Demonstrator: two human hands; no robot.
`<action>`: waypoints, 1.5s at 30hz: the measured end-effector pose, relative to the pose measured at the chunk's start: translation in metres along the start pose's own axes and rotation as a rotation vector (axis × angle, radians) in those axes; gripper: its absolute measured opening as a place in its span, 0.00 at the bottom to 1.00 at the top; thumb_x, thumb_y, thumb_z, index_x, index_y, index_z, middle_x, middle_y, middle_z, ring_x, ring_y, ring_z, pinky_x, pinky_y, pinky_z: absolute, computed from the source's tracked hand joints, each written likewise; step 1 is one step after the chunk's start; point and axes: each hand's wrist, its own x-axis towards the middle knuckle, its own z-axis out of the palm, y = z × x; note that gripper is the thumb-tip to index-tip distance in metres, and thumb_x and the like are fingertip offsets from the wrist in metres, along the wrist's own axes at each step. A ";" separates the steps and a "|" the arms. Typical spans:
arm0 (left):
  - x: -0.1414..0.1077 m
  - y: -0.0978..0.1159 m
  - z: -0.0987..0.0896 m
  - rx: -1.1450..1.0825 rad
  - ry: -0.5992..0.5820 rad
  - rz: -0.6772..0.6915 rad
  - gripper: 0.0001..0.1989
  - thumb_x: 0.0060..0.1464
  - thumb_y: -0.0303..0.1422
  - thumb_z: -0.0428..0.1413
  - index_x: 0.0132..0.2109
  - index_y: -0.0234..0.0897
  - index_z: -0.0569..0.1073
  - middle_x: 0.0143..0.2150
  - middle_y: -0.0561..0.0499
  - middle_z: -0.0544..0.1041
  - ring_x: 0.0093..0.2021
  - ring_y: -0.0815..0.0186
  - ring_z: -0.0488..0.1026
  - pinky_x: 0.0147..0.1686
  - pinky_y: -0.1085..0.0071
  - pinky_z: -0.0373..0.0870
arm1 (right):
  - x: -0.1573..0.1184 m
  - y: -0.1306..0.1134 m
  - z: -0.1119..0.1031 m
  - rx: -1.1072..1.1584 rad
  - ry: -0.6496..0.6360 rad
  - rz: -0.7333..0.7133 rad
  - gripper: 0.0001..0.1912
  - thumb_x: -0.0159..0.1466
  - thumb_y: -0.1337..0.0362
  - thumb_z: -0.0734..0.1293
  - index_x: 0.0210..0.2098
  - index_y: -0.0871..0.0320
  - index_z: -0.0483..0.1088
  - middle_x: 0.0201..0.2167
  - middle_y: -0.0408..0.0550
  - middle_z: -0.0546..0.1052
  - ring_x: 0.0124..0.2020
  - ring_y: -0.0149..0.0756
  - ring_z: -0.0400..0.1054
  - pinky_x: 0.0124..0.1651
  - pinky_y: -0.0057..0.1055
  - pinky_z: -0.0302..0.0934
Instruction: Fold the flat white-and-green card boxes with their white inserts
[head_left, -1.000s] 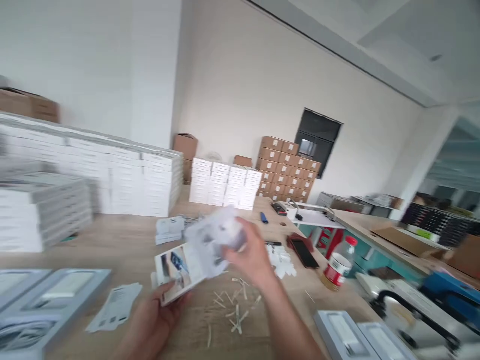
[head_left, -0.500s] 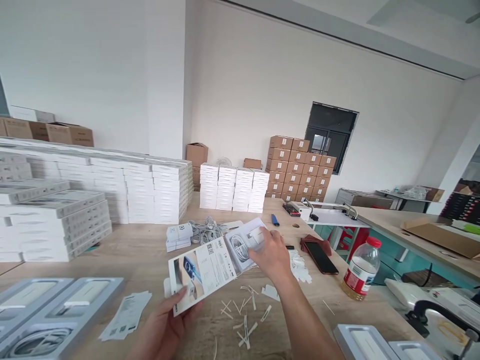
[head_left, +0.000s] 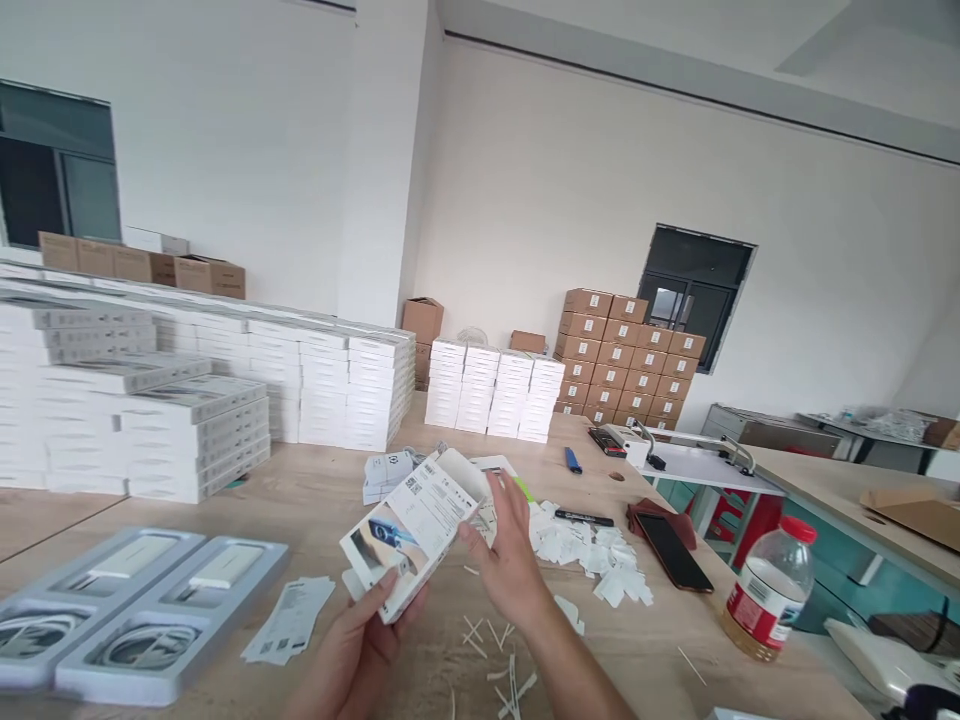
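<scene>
A white printed cardboard box point(head_left: 412, 530) is tilted above the table, its picture of a blue phone facing up. My left hand point(head_left: 371, 620) grips its lower end, thumb on the printed face and fingers beneath. At the box's upper right end, where a white flap stands out, my right hand point(head_left: 506, 545) has its thumb and bent fingers around the end. No tray shows outside the box; its inside is hidden. Left of my hands lie two open trays point(head_left: 176, 630), each with a coiled white cable and a white charger-like block. A fan of printed slips point(head_left: 289, 620) lies between.
Stacked white boxes point(head_left: 195, 440) line the left and back of the table. Scattered white paper pieces point(head_left: 592, 550), a black marker point(head_left: 585, 517), a phone point(head_left: 675, 552) and a red-capped bottle point(head_left: 769, 590) stand or lie to the right. White strips point(head_left: 512, 690) lie in front.
The tray with the coiled cable, which stuck out of the box under my right hand, has gone inside. My right hand now sits at the box's end. The view has turned left.
</scene>
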 end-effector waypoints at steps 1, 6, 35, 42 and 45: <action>-0.002 0.002 0.002 -0.010 -0.012 0.018 0.29 0.52 0.19 0.59 0.60 0.42 0.69 0.52 0.45 0.79 0.49 0.54 0.78 0.46 0.63 0.79 | -0.001 0.000 0.006 0.109 0.019 0.054 0.39 0.62 0.51 0.67 0.68 0.51 0.49 0.67 0.56 0.55 0.67 0.51 0.50 0.63 0.52 0.54; -0.012 0.008 0.006 0.044 -0.179 -0.071 0.38 0.41 0.19 0.66 0.60 0.44 0.69 0.53 0.47 0.79 0.52 0.51 0.76 0.51 0.60 0.76 | 0.001 -0.008 0.011 0.748 -0.031 0.305 0.48 0.59 0.55 0.69 0.69 0.50 0.37 0.50 0.53 0.74 0.48 0.44 0.72 0.45 0.43 0.70; -0.008 0.049 -0.013 0.454 -0.267 0.075 0.27 0.53 0.40 0.60 0.59 0.48 0.65 0.40 0.55 0.78 0.35 0.64 0.73 0.33 0.72 0.68 | -0.017 -0.017 0.023 0.601 -0.118 0.383 0.20 0.58 0.48 0.69 0.23 0.58 0.68 0.17 0.38 0.67 0.19 0.28 0.59 0.23 0.25 0.54; -0.012 0.057 -0.016 0.414 -0.415 -0.026 0.25 0.50 0.37 0.61 0.56 0.44 0.69 0.37 0.52 0.77 0.35 0.62 0.72 0.34 0.71 0.65 | -0.011 -0.013 0.009 0.571 -0.242 0.419 0.26 0.53 0.50 0.74 0.47 0.57 0.74 0.23 0.40 0.71 0.23 0.30 0.61 0.25 0.25 0.54; -0.014 0.056 -0.015 0.432 -0.479 -0.048 0.22 0.52 0.35 0.59 0.56 0.43 0.69 0.39 0.51 0.77 0.36 0.62 0.71 0.36 0.70 0.65 | -0.009 -0.012 0.006 0.503 -0.274 0.342 0.16 0.52 0.56 0.75 0.36 0.59 0.78 0.27 0.44 0.75 0.29 0.33 0.65 0.33 0.28 0.58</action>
